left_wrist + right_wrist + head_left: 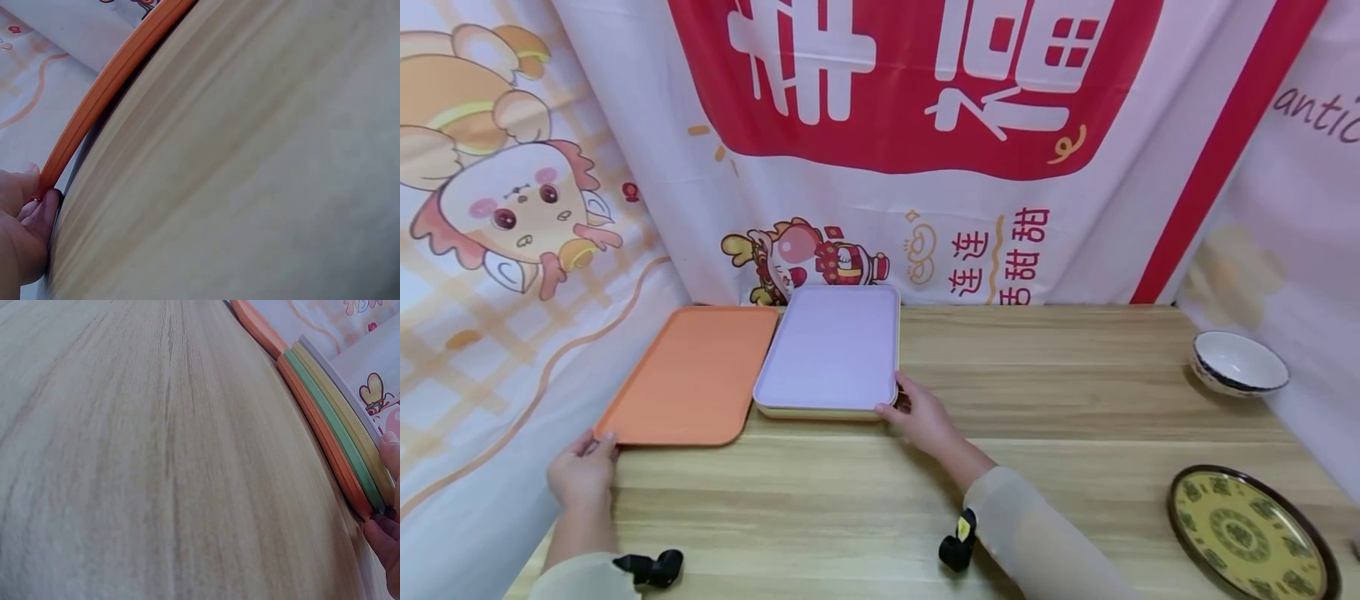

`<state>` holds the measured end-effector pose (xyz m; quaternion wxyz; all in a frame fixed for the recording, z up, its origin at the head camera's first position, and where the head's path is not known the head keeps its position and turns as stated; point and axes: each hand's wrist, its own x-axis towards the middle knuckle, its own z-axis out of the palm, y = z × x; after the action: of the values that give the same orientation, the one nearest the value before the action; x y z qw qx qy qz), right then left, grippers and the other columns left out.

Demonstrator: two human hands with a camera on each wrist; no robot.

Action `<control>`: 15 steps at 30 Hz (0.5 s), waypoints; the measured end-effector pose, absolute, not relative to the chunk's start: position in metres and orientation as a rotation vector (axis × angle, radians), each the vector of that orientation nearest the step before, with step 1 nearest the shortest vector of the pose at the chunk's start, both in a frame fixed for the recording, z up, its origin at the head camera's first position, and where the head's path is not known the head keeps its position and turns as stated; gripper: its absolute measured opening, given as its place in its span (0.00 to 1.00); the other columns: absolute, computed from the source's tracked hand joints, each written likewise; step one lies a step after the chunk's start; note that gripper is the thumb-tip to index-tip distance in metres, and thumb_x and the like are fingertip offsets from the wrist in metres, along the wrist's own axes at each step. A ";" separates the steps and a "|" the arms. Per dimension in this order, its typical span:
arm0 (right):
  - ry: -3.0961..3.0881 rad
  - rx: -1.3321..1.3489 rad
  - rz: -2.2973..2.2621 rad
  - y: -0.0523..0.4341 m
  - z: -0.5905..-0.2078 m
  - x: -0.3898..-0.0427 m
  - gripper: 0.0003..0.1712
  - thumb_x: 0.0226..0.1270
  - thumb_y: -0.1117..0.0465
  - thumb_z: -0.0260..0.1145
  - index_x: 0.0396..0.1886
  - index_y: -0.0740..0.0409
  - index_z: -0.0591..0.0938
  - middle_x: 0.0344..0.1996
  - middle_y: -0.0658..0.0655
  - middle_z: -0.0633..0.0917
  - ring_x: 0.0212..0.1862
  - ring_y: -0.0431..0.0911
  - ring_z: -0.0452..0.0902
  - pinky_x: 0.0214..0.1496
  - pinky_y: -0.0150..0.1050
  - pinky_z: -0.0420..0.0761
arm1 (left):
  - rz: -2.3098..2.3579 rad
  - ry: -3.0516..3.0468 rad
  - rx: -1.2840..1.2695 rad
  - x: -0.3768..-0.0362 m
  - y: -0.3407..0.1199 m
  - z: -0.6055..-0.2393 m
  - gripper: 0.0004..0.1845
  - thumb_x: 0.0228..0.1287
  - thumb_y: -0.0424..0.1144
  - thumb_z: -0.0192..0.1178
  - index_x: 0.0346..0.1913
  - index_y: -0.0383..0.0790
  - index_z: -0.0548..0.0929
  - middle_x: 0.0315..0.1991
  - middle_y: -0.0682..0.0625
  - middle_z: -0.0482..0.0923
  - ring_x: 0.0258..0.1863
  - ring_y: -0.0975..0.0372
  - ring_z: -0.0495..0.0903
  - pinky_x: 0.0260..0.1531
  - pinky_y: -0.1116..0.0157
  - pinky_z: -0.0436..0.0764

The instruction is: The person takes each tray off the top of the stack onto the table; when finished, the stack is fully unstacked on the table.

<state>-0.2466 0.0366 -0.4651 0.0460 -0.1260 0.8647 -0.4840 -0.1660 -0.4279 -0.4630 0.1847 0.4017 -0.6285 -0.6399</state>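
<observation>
Altogether five trays: one orange tray (692, 375); four-tray stack (831, 350)

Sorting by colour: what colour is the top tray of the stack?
Pale lilac top tray, clearest in the head view.

White bowl (1238, 362) at table's (1060, 400) far right edge. Yellow patterned plate (1251, 533) nearer, right. Printed cartoon cloth (880, 142) hangs behind.

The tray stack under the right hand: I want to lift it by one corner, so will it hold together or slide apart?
The tray stack shows four thin, smooth nested layers, so it probably lifts stiffly. A corner grip like the right hand has may tilt it, and the lilac top tray could slip.
</observation>
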 end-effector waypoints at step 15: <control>2.646 -0.402 -1.472 0.036 -0.466 -0.247 0.45 0.65 0.50 0.69 0.74 0.64 0.61 0.66 0.66 0.75 0.61 0.53 0.77 0.65 0.46 0.80 | -1.365 -2.120 1.208 -0.166 -0.426 -0.465 0.31 0.70 0.49 0.54 0.71 0.40 0.67 0.66 0.42 0.71 0.34 0.84 0.65 0.39 0.88 0.70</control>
<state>-0.2465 0.0363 -0.4656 0.0438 -0.1316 0.8654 -0.4814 -0.1659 -0.4261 -0.4650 0.1719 0.4256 -0.7471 -0.4808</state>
